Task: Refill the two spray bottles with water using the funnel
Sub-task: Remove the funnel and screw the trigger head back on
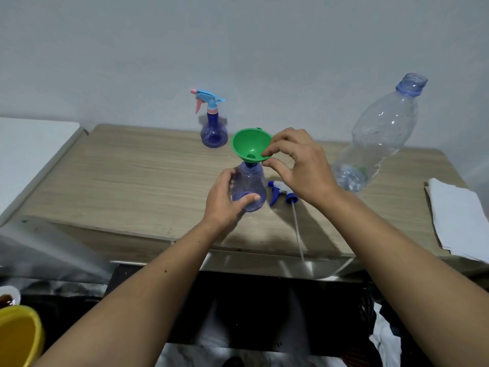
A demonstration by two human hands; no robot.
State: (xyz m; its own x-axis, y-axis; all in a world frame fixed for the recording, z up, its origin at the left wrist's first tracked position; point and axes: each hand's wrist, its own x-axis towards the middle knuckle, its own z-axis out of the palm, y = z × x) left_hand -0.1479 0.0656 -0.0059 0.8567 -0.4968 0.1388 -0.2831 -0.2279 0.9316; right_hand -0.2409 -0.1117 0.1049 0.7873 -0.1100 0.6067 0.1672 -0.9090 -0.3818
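Wooden tabletop (132,181), grey wall behind. I logged left hand (225,200) gripping the open purple spray bottle (250,186); right hand (299,168) pinched the green funnel (250,144) seated in its neck. Second spray bottle (213,128) stood capped behind.

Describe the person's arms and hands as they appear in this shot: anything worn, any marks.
Both forearms are bare up to the frame edge; no sleeves, gloves, watch, rings or bracelets show. The left hand and right hand have short, unpainted nails where visible. The left forearm carries a few small dark spots on its upper side.
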